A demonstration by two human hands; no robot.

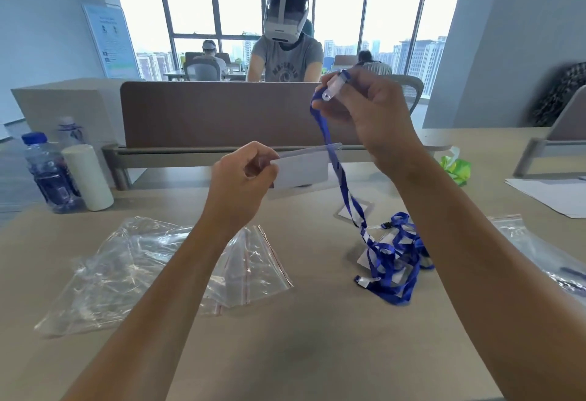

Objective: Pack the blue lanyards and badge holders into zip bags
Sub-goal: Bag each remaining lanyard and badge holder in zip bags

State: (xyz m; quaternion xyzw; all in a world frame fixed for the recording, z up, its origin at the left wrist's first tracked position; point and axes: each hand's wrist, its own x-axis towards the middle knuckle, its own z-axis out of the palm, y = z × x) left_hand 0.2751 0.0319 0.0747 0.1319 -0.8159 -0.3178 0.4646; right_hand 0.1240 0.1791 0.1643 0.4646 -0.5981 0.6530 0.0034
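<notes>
Pulling one lanyard (336,159) free of the pile (393,261), the right hand (367,115) pinches its clip end while the left hand (241,185) pinches a holder (301,172). Both hang left of and above the pile. Judged next: gather strap and holder, then reach the bags (158,267) farther left.

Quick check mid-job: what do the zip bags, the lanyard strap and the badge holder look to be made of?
Zip bags: thin clear plastic film, glossy; creases catch light and the table shows through. Lanyard strap, pinched in the right hand: flat blue ribbon, probably woven fabric, matte, hanging limp. Badge holder, held by the left hand: looks like translucent soft plastic, with a white card inside.
</notes>
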